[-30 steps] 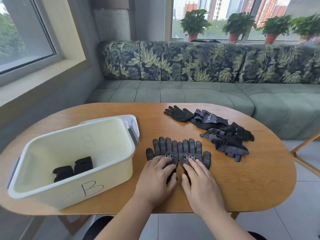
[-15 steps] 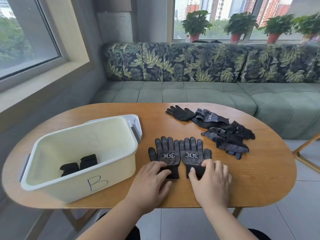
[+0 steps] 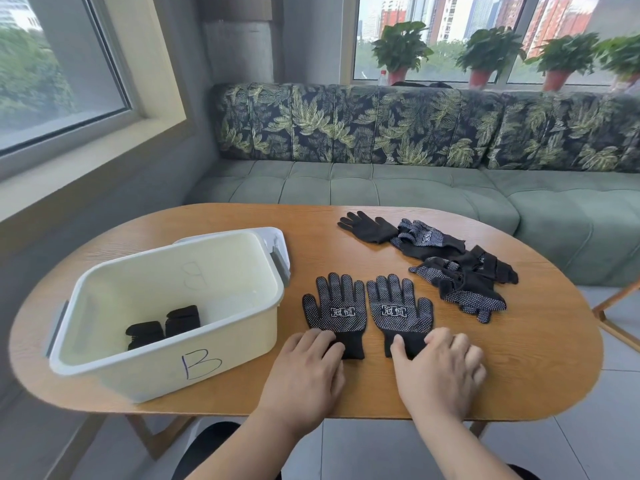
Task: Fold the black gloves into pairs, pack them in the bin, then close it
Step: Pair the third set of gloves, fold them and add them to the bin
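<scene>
Two black dotted gloves lie flat side by side on the wooden table (image 3: 540,362), palms up: the left glove (image 3: 337,308) and the right glove (image 3: 398,310). My left hand (image 3: 308,370) rests with its fingers on the left glove's cuff. My right hand (image 3: 440,370) touches the right glove's cuff, thumb on the cuff. A cream bin (image 3: 114,362) marked "B" stands open at the left, with two folded black glove bundles (image 3: 162,327) inside. Its white lid (image 3: 277,249) lies behind and partly under the bin.
A loose heap of several black gloves (image 3: 450,265) lies at the table's far right. A green sofa (image 3: 381,188) with leaf-print cushions runs behind the table. A wooden frame (image 3: 616,306) shows at the right edge.
Both hands slid back toward me, from the gloves' palms down to the cuffs. The two gloves now lie slightly apart instead of touching.
</scene>
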